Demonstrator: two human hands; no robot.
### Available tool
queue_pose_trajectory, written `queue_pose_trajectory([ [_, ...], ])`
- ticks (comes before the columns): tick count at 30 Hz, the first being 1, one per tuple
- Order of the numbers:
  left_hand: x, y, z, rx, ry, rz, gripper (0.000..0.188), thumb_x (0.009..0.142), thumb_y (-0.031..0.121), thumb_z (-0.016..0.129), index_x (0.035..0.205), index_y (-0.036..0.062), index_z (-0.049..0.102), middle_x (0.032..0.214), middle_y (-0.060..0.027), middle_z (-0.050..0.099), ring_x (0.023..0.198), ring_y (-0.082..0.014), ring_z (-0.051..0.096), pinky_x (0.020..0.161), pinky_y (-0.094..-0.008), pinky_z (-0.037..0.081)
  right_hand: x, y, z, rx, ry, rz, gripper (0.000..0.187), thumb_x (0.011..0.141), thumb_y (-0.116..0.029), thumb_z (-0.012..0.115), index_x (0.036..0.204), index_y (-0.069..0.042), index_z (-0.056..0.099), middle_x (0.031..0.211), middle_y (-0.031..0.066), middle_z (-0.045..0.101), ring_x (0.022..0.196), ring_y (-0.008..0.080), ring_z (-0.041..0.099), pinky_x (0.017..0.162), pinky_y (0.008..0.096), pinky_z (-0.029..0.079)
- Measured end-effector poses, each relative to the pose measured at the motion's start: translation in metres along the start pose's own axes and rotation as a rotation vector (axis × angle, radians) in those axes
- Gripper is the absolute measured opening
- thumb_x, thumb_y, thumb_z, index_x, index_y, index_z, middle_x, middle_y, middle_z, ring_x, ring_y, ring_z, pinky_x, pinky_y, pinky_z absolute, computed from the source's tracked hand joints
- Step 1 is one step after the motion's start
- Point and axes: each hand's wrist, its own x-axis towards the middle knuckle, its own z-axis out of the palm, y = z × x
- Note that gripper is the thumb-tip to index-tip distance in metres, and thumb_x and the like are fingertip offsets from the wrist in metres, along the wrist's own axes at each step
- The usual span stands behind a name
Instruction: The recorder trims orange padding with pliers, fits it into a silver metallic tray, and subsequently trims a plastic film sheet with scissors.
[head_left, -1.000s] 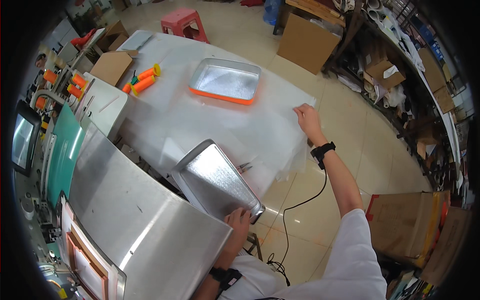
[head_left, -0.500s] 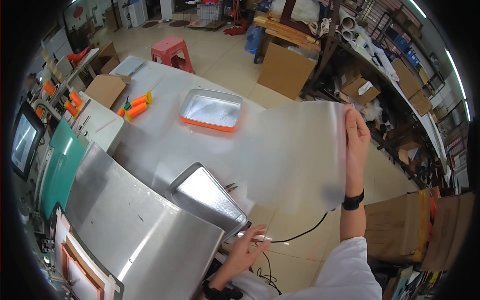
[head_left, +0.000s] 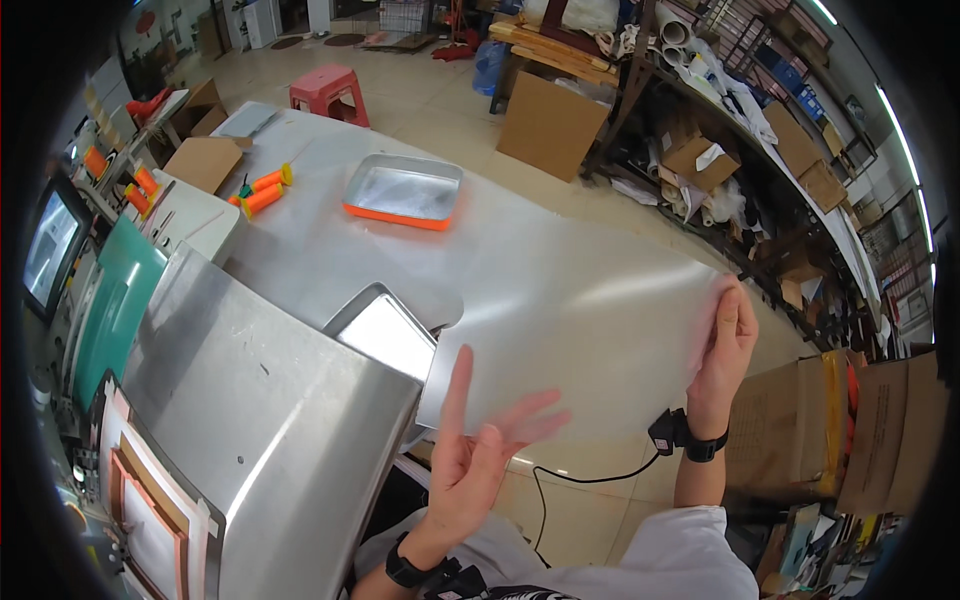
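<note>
the right grip [head_left: 727, 345] is grasping a translucent sheet's [head_left: 590, 320] right edge; the sheet is hanging right of a silver tray [head_left: 385, 335]; the left grip [head_left: 466, 480], released, is holding its fingers splayed, some showing through.

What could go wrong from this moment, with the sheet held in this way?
The sheet might slip or crease: the right hand grips one edge, while the left hand is open. Its left edge could snag the nearer tray. The hanging cable might catch its lower edge.
</note>
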Motion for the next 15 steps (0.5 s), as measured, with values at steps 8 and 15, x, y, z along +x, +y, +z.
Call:
queue_pose_trajectory([
  [8,-0.012,0.037,0.015,-0.168,-0.07,-0.018,0.062,0.101,0.019,0.022,0.14,0.0302,-0.026,0.139,-0.0313,0.03,0.128,-0.0428,0.036,0.102,-0.0533,0.035,-0.01,-0.011,-0.016,-0.046,-0.14,-0.028,0.021,0.095,-0.019,0.052,0.097,-0.001,0.061,0.061,-0.0021,0.051,0.04,0.003,0.039,0.035,0.0177,0.025],
  [15,-0.019,0.06,0.018,-0.287,-0.081,0.042,0.075,0.097,0.002,0.026,0.139,0.0345,-0.026,0.146,-0.0298,0.015,0.134,-0.0426,0.025,0.104,-0.0546,0.03,-0.011,-0.027,0.006,-0.071,-0.267,-0.071,0.02,0.095,-0.016,0.052,0.096,0.002,0.061,0.059,-0.0021,0.05,0.038,0.0012,0.035,0.036,0.0171,0.023],
])
